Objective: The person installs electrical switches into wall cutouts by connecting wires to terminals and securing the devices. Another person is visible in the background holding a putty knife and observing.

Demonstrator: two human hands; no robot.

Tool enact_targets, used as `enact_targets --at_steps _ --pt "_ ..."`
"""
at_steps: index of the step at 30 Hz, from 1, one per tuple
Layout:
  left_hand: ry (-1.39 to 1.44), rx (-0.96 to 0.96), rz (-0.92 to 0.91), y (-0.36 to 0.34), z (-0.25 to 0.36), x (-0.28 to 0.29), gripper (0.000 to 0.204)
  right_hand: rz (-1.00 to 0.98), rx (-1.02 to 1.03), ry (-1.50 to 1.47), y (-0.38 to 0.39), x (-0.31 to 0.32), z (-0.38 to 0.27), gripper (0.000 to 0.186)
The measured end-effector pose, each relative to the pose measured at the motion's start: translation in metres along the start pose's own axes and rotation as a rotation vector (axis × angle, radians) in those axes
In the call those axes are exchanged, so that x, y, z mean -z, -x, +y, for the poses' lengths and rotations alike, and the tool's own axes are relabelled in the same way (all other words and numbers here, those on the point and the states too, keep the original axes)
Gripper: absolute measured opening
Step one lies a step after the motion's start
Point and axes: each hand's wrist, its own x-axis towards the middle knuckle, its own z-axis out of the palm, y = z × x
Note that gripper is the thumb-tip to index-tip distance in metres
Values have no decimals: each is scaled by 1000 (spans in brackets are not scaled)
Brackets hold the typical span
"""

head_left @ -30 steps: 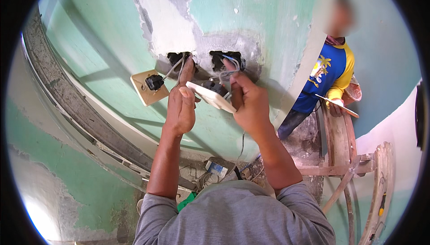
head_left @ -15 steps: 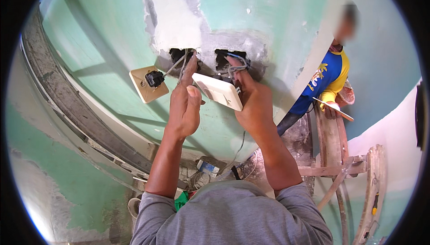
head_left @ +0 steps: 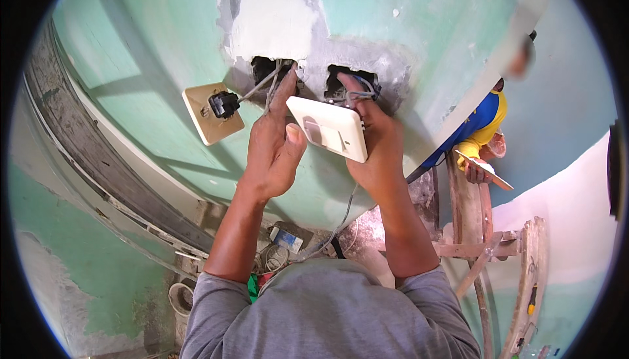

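Note:
My left hand (head_left: 272,152) is open, fingers stretched upward and thumb out. Its fingertips lie at the right edge of the left wall hole (head_left: 263,70). A cream wall plate (head_left: 196,121), back side out with a black module (head_left: 224,104), dangles from that hole on a grey cable. My right hand (head_left: 379,146) is behind a second cream switch plate (head_left: 329,128), holding it out from the wall, face toward me. One finger reaches up into the right wall hole (head_left: 333,83), among grey and blue wires (head_left: 370,89). The plate hides my right thumb.
Grey and white filler patches (head_left: 272,18) surround the holes in the green wall. At the right, a person in a blue and yellow shirt (head_left: 481,126) holds a flat board (head_left: 485,170). Wooden framing (head_left: 534,267) stands below. A bucket (head_left: 180,300) and loose cables (head_left: 274,257) lie lower left.
The switch plate by my right hand has turned, showing more of its front. Both hands keep their places at the holes. The view has shifted, and the other person appears lower and more hidden.

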Motion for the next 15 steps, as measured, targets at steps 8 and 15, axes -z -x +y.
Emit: enact_targets --at_steps 8,15 --pt "-15 -10 -12 1 1 -3 109 17 50 122 -2 1 -1 68" --pt "123 -36 17 16 14 -6 79 53 73 13 13 -9 22 72"
